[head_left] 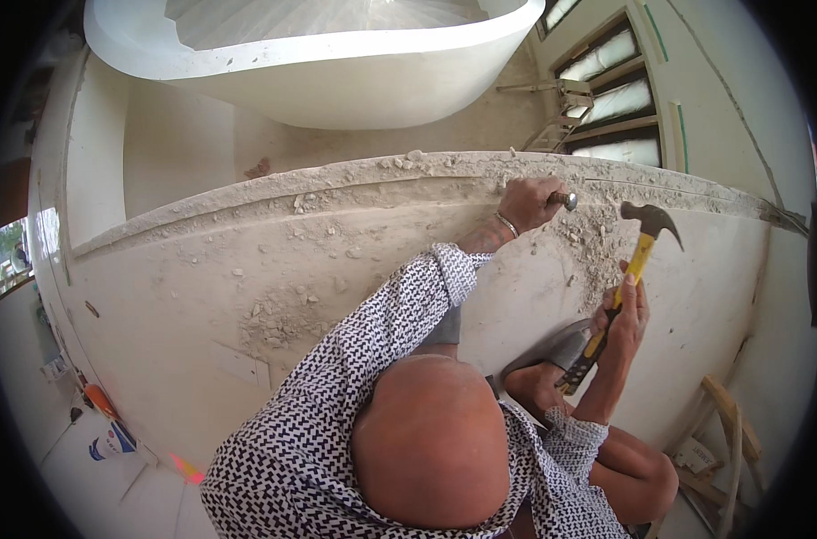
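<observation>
A crouching co-worker (431, 445) closes the fingers of the left hand (527, 204) around a round-headed metal rod (568, 201) at the far edge of the pale floor (148, 305), while the right hand (633, 314) grips a yellow-and-black claw hammer (643, 250), its head just right of the rod and apart. Broken rubble (597, 247) lies near both tools. The camera wearer's own hands are out of view, so I cannot tell their fingers' state.
</observation>
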A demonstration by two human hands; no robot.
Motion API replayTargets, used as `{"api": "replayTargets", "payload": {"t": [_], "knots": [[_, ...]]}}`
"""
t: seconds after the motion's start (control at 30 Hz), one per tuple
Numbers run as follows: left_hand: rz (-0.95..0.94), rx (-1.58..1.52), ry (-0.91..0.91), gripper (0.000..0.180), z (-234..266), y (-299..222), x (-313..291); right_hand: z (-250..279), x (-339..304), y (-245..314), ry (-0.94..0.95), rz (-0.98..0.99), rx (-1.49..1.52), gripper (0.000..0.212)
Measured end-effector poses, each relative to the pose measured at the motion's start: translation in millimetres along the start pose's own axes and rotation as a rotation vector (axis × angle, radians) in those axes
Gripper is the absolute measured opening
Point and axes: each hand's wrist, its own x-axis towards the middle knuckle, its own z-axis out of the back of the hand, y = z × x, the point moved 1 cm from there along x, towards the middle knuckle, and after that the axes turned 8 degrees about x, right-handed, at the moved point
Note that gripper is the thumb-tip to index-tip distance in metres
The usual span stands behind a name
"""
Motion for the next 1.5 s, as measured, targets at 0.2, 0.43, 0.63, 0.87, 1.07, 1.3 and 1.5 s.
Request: {"api": "replayTargets", "payload": {"t": [0.2, 0.43, 0.63, 0.87, 1.07, 1.3, 1.5], "knots": [[0.042, 0.082, -0.054, 0.024, -19, 3, 6, 5, -23, 95, -0.222, 0.585, 0.068, 0.044], [0.053, 0.064, 0.054, 0.018, -21, 7, 5, -23, -6, -4, -0.027, 0.005, 0.083, 0.029], [0.106, 0.076, 0.066, 0.010, -17, 12, 1, -11, -12, 91, -0.125, 0.356, 0.215, 0.028], [0.082, 0.109, 0.091, 0.009, -27, 8, 4, -23, -10, -33, -0.029, 0.198, -0.178, 0.023], [0.104, 0.101, 0.060, 0.011, -19, 19, -5, -20, -31, 88, -0.232, 0.264, 0.170, 0.024], [0.150, 0.003, 0.052, 0.013, -22, 18, 2, -51, -11, -23, 0.157, 0.083, -0.403, 0.016], [0.128, 0.077, 0.122, 0.013, -12, 22, -14, -9, -22, 116, -0.128, 0.367, 0.258, 0.024]]}}
